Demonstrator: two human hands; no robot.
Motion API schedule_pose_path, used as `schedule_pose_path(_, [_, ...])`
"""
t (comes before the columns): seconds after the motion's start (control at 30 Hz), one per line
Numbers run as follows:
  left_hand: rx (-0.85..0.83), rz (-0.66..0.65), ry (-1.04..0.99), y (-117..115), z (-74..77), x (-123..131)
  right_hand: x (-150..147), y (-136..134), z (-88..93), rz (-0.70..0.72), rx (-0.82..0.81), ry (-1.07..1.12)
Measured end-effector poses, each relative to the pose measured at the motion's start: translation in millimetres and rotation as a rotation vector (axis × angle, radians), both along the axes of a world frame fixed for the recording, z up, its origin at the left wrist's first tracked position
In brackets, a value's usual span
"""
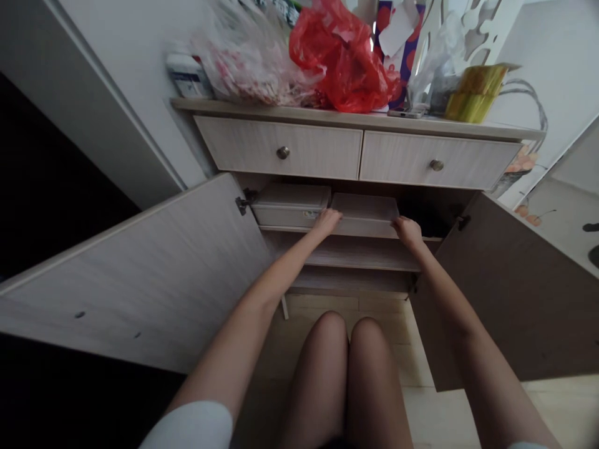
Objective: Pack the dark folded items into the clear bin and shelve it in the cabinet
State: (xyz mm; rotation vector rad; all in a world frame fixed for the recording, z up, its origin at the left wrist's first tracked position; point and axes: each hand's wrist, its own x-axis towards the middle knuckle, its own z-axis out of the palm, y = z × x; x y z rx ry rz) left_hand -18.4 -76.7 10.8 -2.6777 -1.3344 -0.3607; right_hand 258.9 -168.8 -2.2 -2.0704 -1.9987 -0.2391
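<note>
A pale, low storage box with a translucent top rests on the upper shelf inside an open cabinet. At its front left corner my left hand is closed, its fingers curled on the edge. My right hand grips the front right corner, fingers also bent round it. Just left of it stands a similar pale box with a small label on its front, close to my left hand. Something dark lies right of the held box; its kind is hard to make out.
Cabinet doors swing out on both sides of my arms. Two drawers with round knobs are above, shut. On top sit a red plastic bag, a clear bag, a white bottle and a yellow package. Lower shelves lie beneath.
</note>
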Motion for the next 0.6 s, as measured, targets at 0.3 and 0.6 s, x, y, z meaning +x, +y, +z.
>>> schedule_pose_path(0.3, [0.154,-0.295,-0.237,-153,-27.6,-86,-18,-168,-20.9,0.253,0.237,0.111])
schedule_pose_path(0.6, [0.152,-0.270,-0.351,-288,-104.1,-128,-61,-279,-85.3,0.306,0.145,0.148])
